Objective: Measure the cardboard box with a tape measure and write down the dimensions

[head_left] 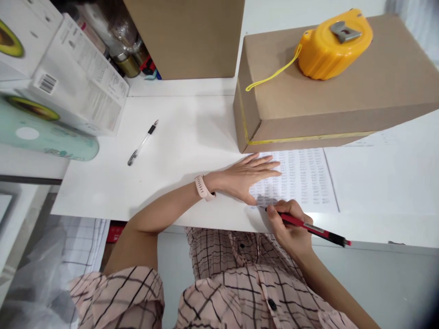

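My left hand [248, 177] lies flat with its fingers spread on a sheet of paper [302, 183] covered in rows of small writing. A pale pink band circles that wrist. In my right hand [291, 226] is a red and black pen [318, 232], gripped near its tip and slanting down to the right. Its point is at the lower left part of the sheet, close to my left thumb. The sheet's far edge meets a cardboard box [329, 100].
On the box sits a yellow tape measure [332, 45] with a cord loop. A clear pen with a black grip [143, 142] lies on the white table [185, 123]. White packages [82, 87] and a mint-green cylinder [51, 132] stand at left; another cardboard box [192, 41] is behind.
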`<state>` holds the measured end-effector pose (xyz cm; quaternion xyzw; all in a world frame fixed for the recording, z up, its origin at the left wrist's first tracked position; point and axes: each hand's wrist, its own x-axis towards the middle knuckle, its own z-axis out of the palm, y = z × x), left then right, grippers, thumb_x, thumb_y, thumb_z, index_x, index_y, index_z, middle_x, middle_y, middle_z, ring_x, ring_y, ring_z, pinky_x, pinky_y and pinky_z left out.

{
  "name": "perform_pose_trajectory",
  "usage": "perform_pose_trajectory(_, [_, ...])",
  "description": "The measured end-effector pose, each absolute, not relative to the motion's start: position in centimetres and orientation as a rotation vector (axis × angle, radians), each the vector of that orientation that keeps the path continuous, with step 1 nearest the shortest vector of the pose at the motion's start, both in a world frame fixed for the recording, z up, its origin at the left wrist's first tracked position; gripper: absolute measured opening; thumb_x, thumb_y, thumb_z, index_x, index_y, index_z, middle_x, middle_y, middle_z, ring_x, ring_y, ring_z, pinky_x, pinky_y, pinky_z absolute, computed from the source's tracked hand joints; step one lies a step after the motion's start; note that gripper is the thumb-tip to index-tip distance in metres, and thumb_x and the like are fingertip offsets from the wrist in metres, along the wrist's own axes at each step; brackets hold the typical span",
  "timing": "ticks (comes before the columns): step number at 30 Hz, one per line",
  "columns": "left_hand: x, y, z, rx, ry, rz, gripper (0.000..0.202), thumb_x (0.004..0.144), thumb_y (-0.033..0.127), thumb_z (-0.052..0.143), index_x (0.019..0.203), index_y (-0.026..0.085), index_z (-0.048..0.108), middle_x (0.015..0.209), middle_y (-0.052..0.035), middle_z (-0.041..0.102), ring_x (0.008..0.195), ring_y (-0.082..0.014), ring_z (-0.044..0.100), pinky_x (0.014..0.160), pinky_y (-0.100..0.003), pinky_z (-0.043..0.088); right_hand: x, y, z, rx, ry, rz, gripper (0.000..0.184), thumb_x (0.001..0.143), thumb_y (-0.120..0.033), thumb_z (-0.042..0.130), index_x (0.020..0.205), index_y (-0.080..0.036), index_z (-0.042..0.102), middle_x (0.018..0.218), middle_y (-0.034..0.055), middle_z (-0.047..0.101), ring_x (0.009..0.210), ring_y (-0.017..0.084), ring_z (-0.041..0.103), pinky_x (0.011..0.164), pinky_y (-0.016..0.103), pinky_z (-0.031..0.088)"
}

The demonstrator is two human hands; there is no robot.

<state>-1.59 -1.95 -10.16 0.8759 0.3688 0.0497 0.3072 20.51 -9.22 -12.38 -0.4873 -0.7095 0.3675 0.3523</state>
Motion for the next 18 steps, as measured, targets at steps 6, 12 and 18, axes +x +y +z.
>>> perform_pose_trajectory(6, [-1.61,-1.95,-10.22,2.319,0.969,0.137,0.09,0.079,0.047,0.068,0.157,0.014,0.036,0.173,-0.01,0.014,0.162,-0.0267,0.0,0.13,-0.042,-0.005,20.62,-8.99,-12.36,-1.205,-1.902,0.907,0.024,0.091,-0.022,0.068,0.077,-0.024,0.049,0.06,-0.0068,0.054,0.052,0.01,0.047,0.053,0.025,0.039])
perform_pose_trajectory(12, [-1.64,-1.94,-10.18,2.319,0.969,0.128,0.09,0.079,0.046,0.067,0.157,0.015,0.034,0.174,-0.0093,0.014,0.162,-0.0263,0.0,0.13,-0.042,-0.005,20.56,-8.97,-12.18,-1.178,-1.916,0.879,0.023,0.091,-0.02,0.068,0.077,-0.023,0.05,0.062,-0.0062,0.055,0.052,0.01,0.048,0.053,0.025,0.039])
perform_pose_trajectory(18, [-1.62,-1.91,-10.47,2.312,0.964,0.153,0.091,0.078,0.045,0.068,0.157,0.017,0.034,0.174,-0.009,0.013,0.162,-0.0281,0.001,0.131,-0.044,-0.004,20.44,-8.9,-12.07,-1.151,-1.926,0.894,0.022,0.091,-0.02,0.068,0.077,-0.023,0.051,0.062,-0.0055,0.056,0.051,0.01,0.049,0.051,0.025,0.04])
